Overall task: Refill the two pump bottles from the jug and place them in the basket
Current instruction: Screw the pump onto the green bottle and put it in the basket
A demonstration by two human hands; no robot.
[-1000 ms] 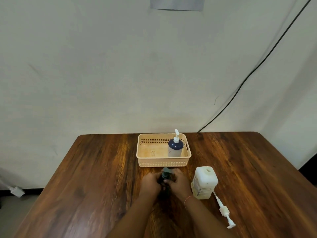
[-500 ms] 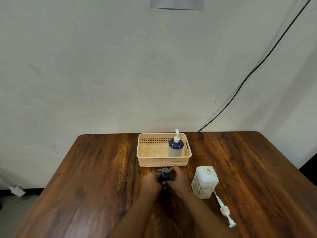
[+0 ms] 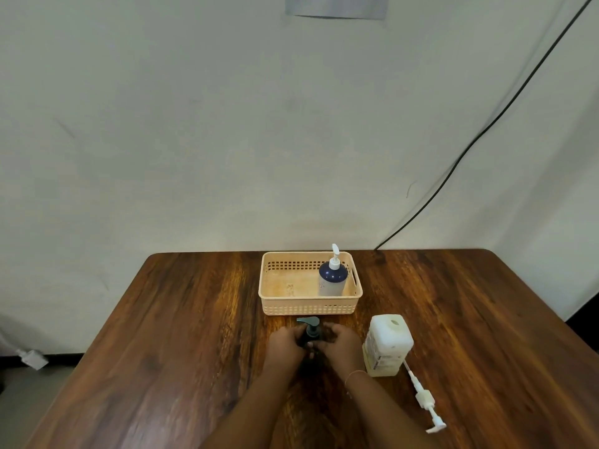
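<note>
View: single, head-worn, wide-angle.
Facing: forward and down across table [image 3: 168, 335] to its far edge, wall [image 3: 194, 124].
Range: close; left hand [image 3: 285, 346], right hand [image 3: 340, 346] low centre.

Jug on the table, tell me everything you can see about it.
The jug is a squarish container of whitish, translucent plastic, upright on the table, nearer than the right corner of the basket and close beside the right hand. Its flat top shows a round mark, opening or plug I cannot tell. A printed label runs down its left face; its lower part looks yellowish. The tube of a loose white pump ends at its base.
</note>
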